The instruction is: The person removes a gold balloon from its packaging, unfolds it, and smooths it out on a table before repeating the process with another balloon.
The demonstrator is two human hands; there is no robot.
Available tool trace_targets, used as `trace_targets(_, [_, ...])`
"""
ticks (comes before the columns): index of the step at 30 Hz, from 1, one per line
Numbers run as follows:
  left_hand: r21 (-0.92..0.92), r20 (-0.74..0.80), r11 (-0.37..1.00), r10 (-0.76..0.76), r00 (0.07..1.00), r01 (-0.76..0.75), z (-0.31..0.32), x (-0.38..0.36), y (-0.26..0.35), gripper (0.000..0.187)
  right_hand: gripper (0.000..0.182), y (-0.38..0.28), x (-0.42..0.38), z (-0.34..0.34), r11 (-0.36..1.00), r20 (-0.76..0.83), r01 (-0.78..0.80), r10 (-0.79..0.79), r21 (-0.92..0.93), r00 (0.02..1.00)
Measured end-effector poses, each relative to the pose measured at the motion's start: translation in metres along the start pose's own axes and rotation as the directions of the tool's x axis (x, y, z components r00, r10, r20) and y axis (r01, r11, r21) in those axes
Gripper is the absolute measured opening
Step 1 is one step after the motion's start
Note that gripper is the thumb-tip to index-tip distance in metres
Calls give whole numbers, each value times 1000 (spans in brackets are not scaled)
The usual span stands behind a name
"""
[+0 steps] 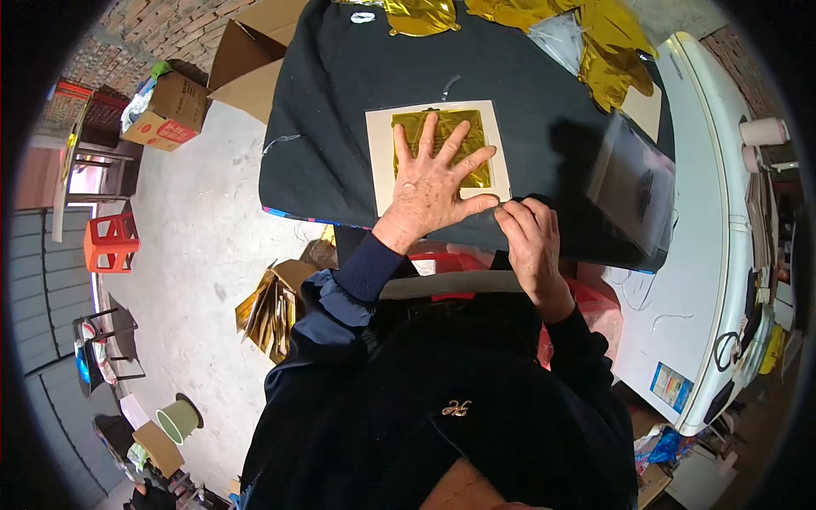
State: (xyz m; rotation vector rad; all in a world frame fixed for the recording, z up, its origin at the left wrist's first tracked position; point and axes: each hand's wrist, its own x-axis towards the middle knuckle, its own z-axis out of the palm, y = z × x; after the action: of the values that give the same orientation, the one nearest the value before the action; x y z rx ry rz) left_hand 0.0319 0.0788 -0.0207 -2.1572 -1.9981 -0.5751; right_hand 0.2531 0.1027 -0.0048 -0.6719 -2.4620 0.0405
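Observation:
My left hand point(432, 174) lies flat with fingers spread on a square of folded gold foil point(470, 136). Under the foil is a cream-coloured card point(382, 161), which seems to have a clear plastic cover over it. Close to the card's lower right corner, my right hand point(534, 246) has its fingertips pinched together, near my left thumb. What the pinch holds, if anything, is too small to make out. Both hands are over the front part of a table covered in black cloth point(331, 127).
A stack of clear plastic sleeves point(633, 183) lies at the table's right. More gold foil point(612, 51) is along the far edge. A white appliance-like surface point(671, 331) stands right. Folded gold pieces point(270, 314) sit low on the left. Cardboard boxes point(174, 106) and a red stool point(110, 242) stand farther left.

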Motion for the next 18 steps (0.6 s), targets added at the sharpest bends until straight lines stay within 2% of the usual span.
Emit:
trace_targets(7, [26,-12,1000,-7,1000,7,4,1,0,80,22,9,-4,7,998,-22,12,-10,59,1000])
trace_targets(18, [178,44,982,58,997,-65,-6,5,1,78,16,11,-5,6,996,-15,-1,2,92,1000])
